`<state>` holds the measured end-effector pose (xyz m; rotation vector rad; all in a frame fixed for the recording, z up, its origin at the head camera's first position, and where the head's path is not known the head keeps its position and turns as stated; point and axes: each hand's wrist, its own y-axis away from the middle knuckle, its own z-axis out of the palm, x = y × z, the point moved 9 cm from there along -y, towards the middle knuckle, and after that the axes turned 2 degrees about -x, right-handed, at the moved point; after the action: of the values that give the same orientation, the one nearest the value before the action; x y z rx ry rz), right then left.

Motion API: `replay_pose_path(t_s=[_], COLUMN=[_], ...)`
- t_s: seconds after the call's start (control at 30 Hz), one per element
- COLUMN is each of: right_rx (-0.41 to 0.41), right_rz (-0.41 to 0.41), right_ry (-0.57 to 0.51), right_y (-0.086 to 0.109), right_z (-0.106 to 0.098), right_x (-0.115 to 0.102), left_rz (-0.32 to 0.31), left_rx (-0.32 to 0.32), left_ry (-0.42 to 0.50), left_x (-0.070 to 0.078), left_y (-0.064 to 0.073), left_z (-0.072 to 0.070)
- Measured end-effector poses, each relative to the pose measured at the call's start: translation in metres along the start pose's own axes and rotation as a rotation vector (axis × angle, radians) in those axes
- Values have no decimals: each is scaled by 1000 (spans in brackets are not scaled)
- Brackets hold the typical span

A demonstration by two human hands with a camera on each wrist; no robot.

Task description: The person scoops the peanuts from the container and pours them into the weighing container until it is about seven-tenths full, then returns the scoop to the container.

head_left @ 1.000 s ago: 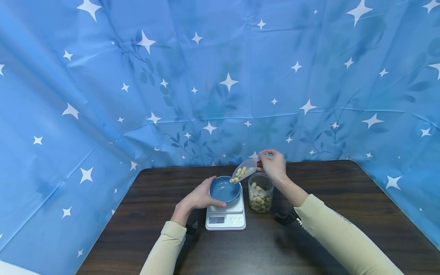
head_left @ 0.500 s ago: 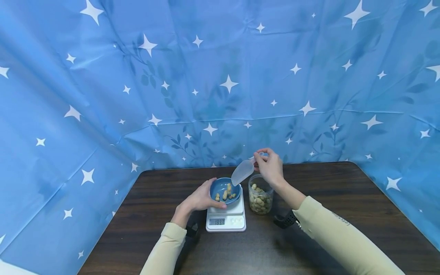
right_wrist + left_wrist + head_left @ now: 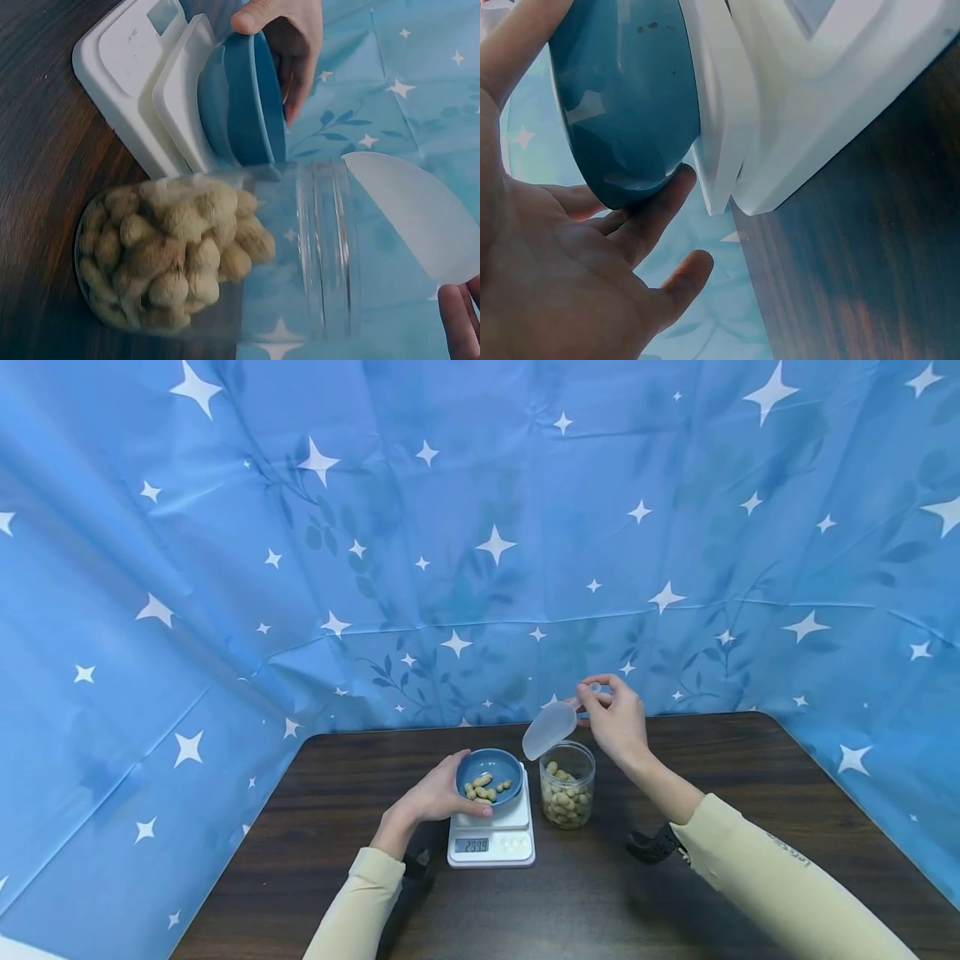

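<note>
My left hand [image 3: 438, 789] holds a small blue bowl [image 3: 512, 770], thumb at the near rim and fingers round the far side. Several unshelled peanuts [image 3: 480, 788] lie in it. The bowl sits on a white digital kitchen scale [image 3: 517, 853], whose lit digits are hard to read. In the left wrist view, fingertips touch the bowl's outer wall [image 3: 626, 97]. My right hand [image 3: 618, 720] pinches the handle of a translucent scoop [image 3: 551, 729], tilted above a clear jar [image 3: 567, 752]. In the right wrist view, the scoop [image 3: 420, 214] hangs past the mouth of the peanut-filled jar [image 3: 322, 255].
Jar and scale stand close together on a dark wood-grain table [image 3: 322, 827]. Behind the table's far edge hangs a blue star-patterned cloth [image 3: 480, 527]. Black straps [image 3: 652, 843] show near both wrists.
Peanuts have slid from the scoop into the bowl, and the scale's digits have changed. My right hand then drew the scoop rightward, over the jar. The left hand stays at the bowl.
</note>
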<state>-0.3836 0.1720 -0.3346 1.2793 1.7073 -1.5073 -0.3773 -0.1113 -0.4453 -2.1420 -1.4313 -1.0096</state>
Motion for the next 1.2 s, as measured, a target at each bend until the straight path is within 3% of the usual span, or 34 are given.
replay_pose_path(t_s=[0.27,0.5,0.7,0.97,1.2], right_rx=[19,18,-18,-64,-104], right_rz=[-89,-159,-235,-386,-423], right_ry=[70,127,226,286,326], right_y=[3,5,8,14,17], right_z=[-20,-24,-19,-6,4], right_x=[-7,-10,-9,-14,-17], left_rz=[-10,-18,73,207,237], left_rx=[-16,-13,56,129,96], left_ry=[-35,-65,-106,-199,-232], left_x=[2,4,24,57,79], left_y=[2,3,-1,-10,-19], left_z=[1,-2,-5,4,26])
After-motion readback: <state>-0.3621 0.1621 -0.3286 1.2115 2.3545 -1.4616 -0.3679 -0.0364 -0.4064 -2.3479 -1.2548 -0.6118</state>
